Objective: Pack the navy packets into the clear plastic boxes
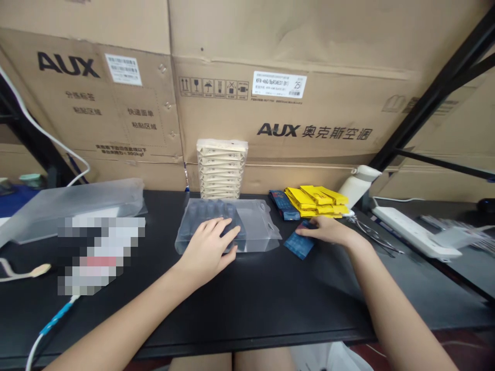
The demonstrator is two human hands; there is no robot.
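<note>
My left hand (212, 247) lies on a clear plastic box (257, 226), fingers spread over its top. Inside the box, under and beyond those fingers, are several dark rounded items (209, 210) whose kind I cannot make out. To the right, my right hand (327, 229) pinches the upper edge of a flat dark blue packet (299, 245) low over the black table. Just behind that packet are a pile of yellow packets (317, 200) and another dark blue packet (284, 205).
A wrapped stack of cream packs (223, 167) stands behind the box, against large cardboard cartons (328, 103). A white bottle (358, 185), glasses (375, 234) and a power strip (415, 232) lie right. A translucent plastic sleeve (85, 203) and a blurred-out object (102, 257) with a cable are left.
</note>
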